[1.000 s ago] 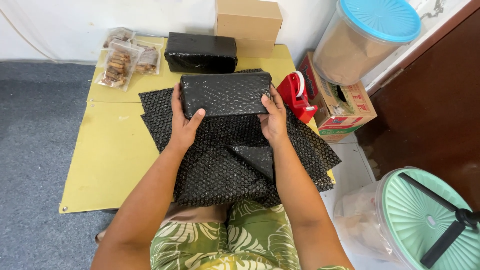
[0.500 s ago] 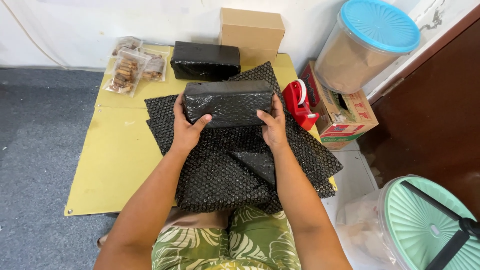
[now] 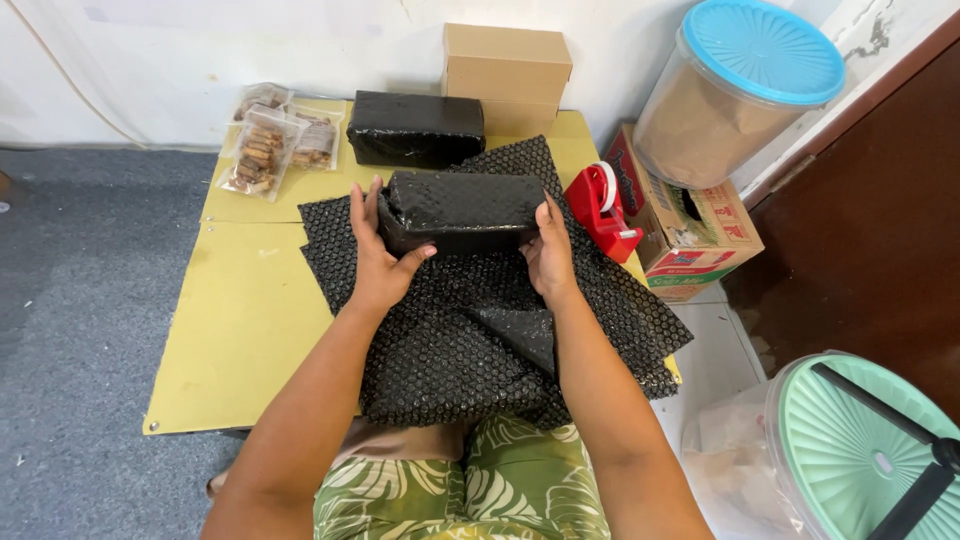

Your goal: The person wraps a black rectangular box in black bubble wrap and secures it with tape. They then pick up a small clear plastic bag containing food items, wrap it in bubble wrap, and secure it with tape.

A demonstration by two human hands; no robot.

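On a yellow board (image 3: pixel 240 330) laid over grey carpet (image 3: pixel 80 330), a person is gripping a black parcel (image 3: pixel 462 210) between both hands, holding it just above a spread sheet of black bubble wrap (image 3: pixel 470 340). The parcel is a long, brick-shaped block, wrapped tight in shiny, dimpled black bubble wrap, lying level and crosswise to the person. The left hand (image 3: pixel 378 255) is clasping its left end, fingers stretched up behind it and thumb pressing across the front. The right hand (image 3: pixel 548 255) is cupping its right end, fingers curled against the side. A second wrapped black parcel (image 3: pixel 416 128) is lying just beyond, in front of a plain brown cardboard box (image 3: pixel 507 75) standing against the white wall. Clear packets of snacks (image 3: pixel 270 140) are sitting at the board's far left corner. A red tape dispenser (image 3: pixel 602 208) is resting close by the right hand, beside a printed carton (image 3: pixel 690 225) and a large tub with a blue lid (image 3: pixel 745 85). A pale green lid (image 3: pixel 850 450) is showing at lower right. Nothing is blocking either hand.
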